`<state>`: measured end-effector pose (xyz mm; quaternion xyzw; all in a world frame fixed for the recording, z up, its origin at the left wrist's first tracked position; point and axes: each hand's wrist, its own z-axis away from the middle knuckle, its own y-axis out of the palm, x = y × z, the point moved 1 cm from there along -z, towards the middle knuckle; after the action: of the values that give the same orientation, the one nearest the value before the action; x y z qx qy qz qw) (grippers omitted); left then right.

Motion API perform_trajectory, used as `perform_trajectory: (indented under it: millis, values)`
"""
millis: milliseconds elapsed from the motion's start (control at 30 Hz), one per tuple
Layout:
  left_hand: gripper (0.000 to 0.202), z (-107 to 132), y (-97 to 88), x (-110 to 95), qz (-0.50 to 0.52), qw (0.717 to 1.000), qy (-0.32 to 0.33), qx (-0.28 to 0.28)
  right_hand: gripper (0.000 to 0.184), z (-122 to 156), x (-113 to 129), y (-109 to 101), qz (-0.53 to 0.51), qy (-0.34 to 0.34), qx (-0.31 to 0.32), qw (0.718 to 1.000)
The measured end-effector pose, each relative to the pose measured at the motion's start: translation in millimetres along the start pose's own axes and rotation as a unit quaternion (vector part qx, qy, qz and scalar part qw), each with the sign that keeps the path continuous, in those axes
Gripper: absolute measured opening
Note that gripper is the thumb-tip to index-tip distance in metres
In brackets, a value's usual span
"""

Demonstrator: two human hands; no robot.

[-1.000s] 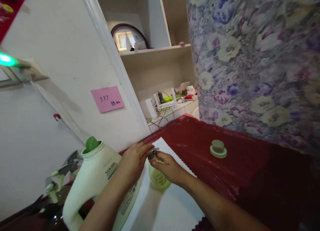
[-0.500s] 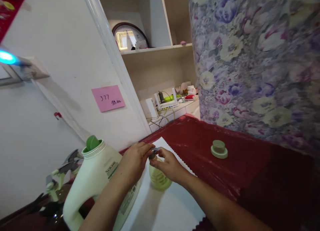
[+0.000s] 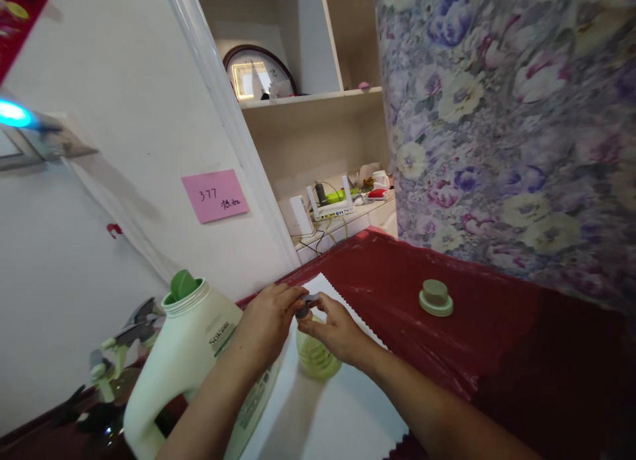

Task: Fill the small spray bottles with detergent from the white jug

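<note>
1. Head view, lower middle: the left hand (image 3: 271,321) is curled closed, its fingers meeting a small grey piece (image 3: 305,307).
2. The right hand (image 3: 338,331) is also closed, pinching that same piece from the other side, so both hands hold it just above a pale green ribbed bottle (image 3: 315,355).
3. Left of the hands stands a white plastic jug (image 3: 191,354) with a green stopper (image 3: 183,285) in its mouth.
4. Right of the hands, a round olive-green cap (image 3: 436,297) sits on a red cloth (image 3: 392,274), which lies beside a white zigzag-edged sheet (image 3: 322,413).
</note>
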<state>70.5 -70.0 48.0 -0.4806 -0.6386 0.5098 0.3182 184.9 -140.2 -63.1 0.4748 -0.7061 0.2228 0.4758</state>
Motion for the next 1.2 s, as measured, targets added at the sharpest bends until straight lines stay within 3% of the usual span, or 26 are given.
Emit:
perform_trajectory:
  millis: [100, 167, 333, 433, 567, 667, 767, 867, 1033, 1133, 1200]
  values:
    - [0.031, 0, 0.4, 0, -0.002, 1.0, 0.0, -0.002, 0.034, 0, -4, 3, 0.001, 0.014, -0.027, 1.0]
    - [0.03, 0, 0.4, 0, -0.001, 1.0, 0.001, -0.001, 0.037, 2, 1, 2, -0.004, 0.015, -0.004, 1.0]
    - [0.031, -1, 0.7, 0, 0.002, 1.0, 0.0, 0.003, 0.017, 3, 13, -5, -0.016, 0.002, 0.069, 0.997]
    - [0.031, 0, 0.9, 0, 0.003, 1.0, -0.003, 0.004, 0.017, 0, 5, -3, -0.009, 0.004, 0.04, 0.999]
    - [0.03, 1, 0.6, -1, 0.003, 1.0, -0.005, 0.007, 0.029, 0, -2, 2, -0.004, 0.012, -0.015, 1.0]
    - [0.03, 0, 0.1, -1, 0.005, 1.0, -0.009, 0.009, 0.038, 4, 7, 0, -0.016, 0.007, 0.014, 1.0]
    - [0.03, 0, -0.3, -1, 0.007, 1.0, -0.01, 0.01, 0.023, 5, 14, -3, -0.023, 0.002, 0.061, 0.998]
    - [0.032, 0, -0.1, -1, 0.008, 1.0, -0.011, 0.013, 0.017, 3, 9, -2, -0.014, 0.008, 0.047, 0.999]
    - [0.031, -2, 0.4, -1, 0.01, 1.0, -0.007, 0.013, 0.033, 1, -1, 0, -0.001, 0.025, -0.009, 1.0]
    - [0.031, -3, 0.6, -1, 0.011, 1.0, -0.005, 0.012, 0.038, 4, 5, -1, -0.014, 0.021, 0.025, 0.999]
    - [0.031, -3, 0.9, 0, 0.011, 1.0, -0.006, 0.011, 0.027, 6, 10, -2, -0.018, 0.014, 0.053, 0.998]
